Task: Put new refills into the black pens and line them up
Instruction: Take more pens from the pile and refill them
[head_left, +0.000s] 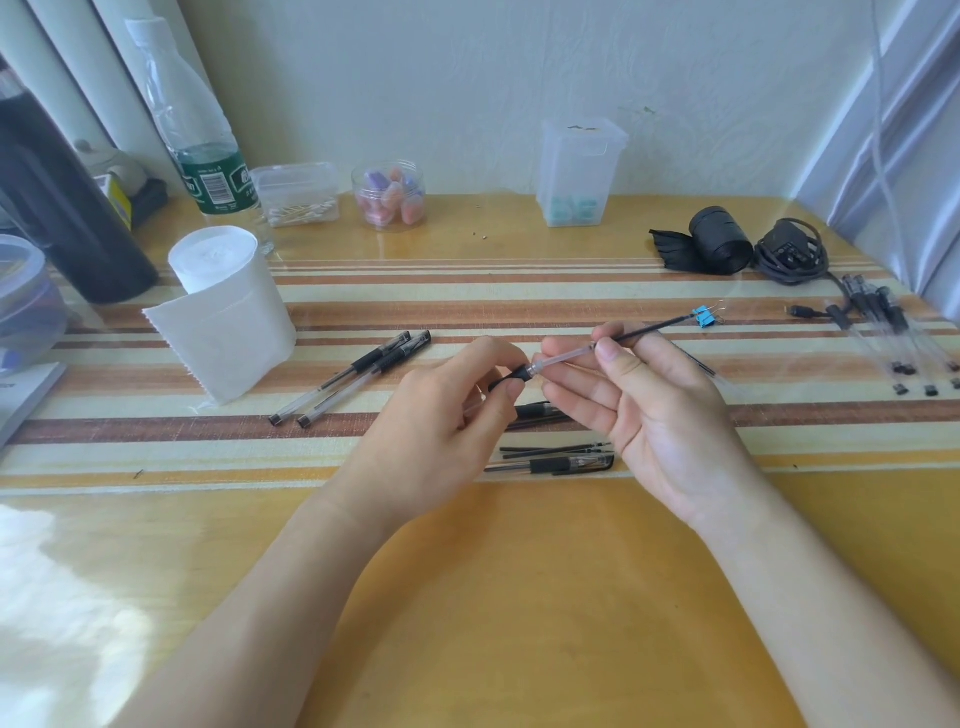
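The refilling step is judged to be in hand: one pen (558, 359) is held clear of the tabletop (519, 597) between both hands, with a dark refill (649, 328) standing out of the far end of its clear barrel. The grip of the left hand (457, 410) is closed round the pen's black rubber sleeve, fingers curled over it. The grip of the right hand (649, 400) is a pinch of thumb and forefinger on the refill at the barrel's mouth, the other fingers spread loosely beneath. Whether the refill is being fed in or drawn out cannot be told. One long axis is shared by pen and refill, run from lower left to upper right, away from the body; the refill's free end is pointed toward a blue binder clip (705, 316) on the tabletop beyond. If insertion is meant, the refill must be kept in line with the barrel and pushed along that axis, since so thin a rod is likely to bow under an angled push. Two capped pens (340, 379) are laid parallel to the left, and loose pens and refills (550, 460) are left beneath the hands, so the lining-up is judged barely begun.
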